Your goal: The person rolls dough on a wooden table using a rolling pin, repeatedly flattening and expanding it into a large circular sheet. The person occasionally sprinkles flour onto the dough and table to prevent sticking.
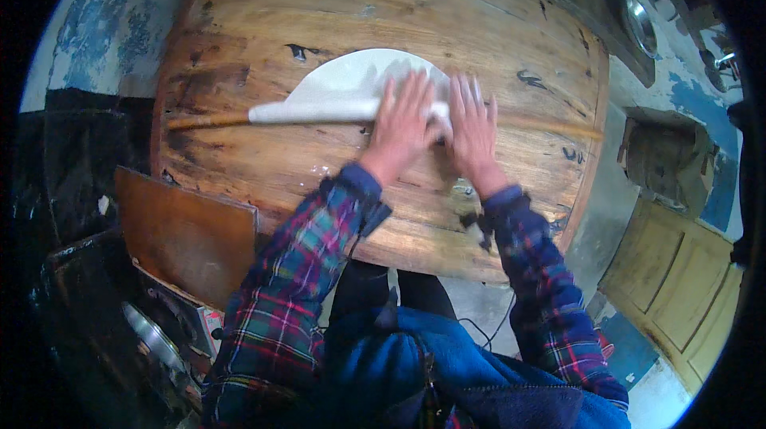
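Note:
A thin white sheet of dough lies on a large wooden board, its near edge wrapped around a long wooden rolling pin. The pin runs left to right, its bare ends showing on both sides. My left hand lies palm down on the wrapped part, fingers pointing away from me. Close beside it, my right hand rests flat near the right end of the dough roll. Both hands are slightly blurred, and they hide part of the dough and pin.
The wooden board has dark cracks and a raised right edge. A brown wooden panel stands at the near left, beside a metal lid. A yellow cabinet door is at the right, and a metal bowl lies at the far right.

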Available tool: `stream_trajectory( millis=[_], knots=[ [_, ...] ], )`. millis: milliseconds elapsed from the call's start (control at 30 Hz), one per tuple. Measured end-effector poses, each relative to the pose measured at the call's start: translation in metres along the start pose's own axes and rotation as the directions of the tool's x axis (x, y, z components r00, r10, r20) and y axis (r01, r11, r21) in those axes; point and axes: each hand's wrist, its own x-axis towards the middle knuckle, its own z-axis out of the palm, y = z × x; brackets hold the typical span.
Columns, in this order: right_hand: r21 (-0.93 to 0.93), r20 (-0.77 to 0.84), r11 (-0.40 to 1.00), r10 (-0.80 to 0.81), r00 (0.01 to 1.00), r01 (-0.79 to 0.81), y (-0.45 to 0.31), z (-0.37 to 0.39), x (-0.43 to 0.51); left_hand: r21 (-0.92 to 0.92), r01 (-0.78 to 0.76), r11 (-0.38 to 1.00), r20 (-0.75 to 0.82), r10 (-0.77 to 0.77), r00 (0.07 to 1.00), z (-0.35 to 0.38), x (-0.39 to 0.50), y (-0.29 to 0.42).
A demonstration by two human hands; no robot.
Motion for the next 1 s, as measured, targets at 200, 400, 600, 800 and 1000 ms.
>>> stream_trajectory(
  millis=[200,400,600,800,1000],
  knots=[
    [0.02,-0.128,1.0,-0.005,0.992,0.007,-0.011,-0.006,-0.013,0.07,-0.03,0.997,0.002,0.03,1.0,-0.003,-0.009,0.0],
    [0.072,0.109,0.997,-0.008,0.994,0.0,-0.069,0.013,0.089,0.373,0.054,0.926,0.05,-0.078,0.996,-0.009,0.019,-0.107],
    [0.129,-0.217,0.992,0.036,0.976,-0.008,-0.064,0.006,0.13,0.431,0.149,0.89,-0.287,-0.022,0.958,-0.035,0.028,-0.166],
    [0.071,0.219,0.995,-0.078,0.973,0.064,-0.076,-0.021,0.019,0.157,0.203,0.967,0.107,-0.221,0.969,-0.077,-0.078,-0.109],
    [0.059,-0.209,0.998,-0.013,0.978,0.025,-0.08,0.003,0.052,0.228,0.227,0.947,-0.018,-0.229,0.973,-0.046,-0.05,-0.132]
  ],
)
